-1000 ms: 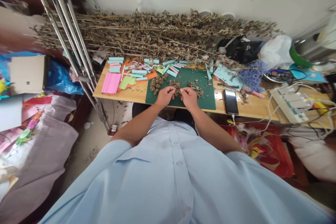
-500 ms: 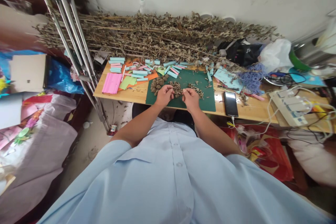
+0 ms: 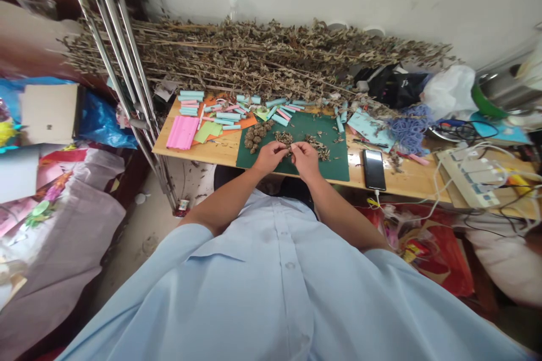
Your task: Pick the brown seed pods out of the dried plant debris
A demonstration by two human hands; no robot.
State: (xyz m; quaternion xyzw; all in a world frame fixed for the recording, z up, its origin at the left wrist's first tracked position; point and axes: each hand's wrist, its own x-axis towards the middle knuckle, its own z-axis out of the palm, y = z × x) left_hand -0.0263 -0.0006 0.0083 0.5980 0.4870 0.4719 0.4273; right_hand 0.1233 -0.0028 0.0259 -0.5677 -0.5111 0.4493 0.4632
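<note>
My left hand (image 3: 271, 158) and my right hand (image 3: 305, 160) meet over the near part of a green cutting mat (image 3: 339, 168). Thumbs and fingers are pinched, with the fingertips almost touching; whatever is between them is too small to make out. Just beyond the fingertips lies a small heap of dried leaves (image 3: 283, 137). A second heap of crumbled dried leaves (image 3: 318, 148) is by my right hand. To the left of my left hand sits a cluster of brown, rounded dried clumps (image 3: 254, 136).
Long dried leafy stalks (image 3: 237, 51) run along the wall. Blue and pink paper rolls (image 3: 228, 117) and a pink folded sheet (image 3: 182, 133) lie at left. A phone (image 3: 374, 170) on a cable, purple string (image 3: 409, 127) and a power strip (image 3: 468, 175) are at right. Metal crutches (image 3: 122, 56) lean at left.
My hands have come together, so the gap between the fingertips has nearly closed. My right hand has shifted slightly left, and the left hand slightly right. The view has moved a little.
</note>
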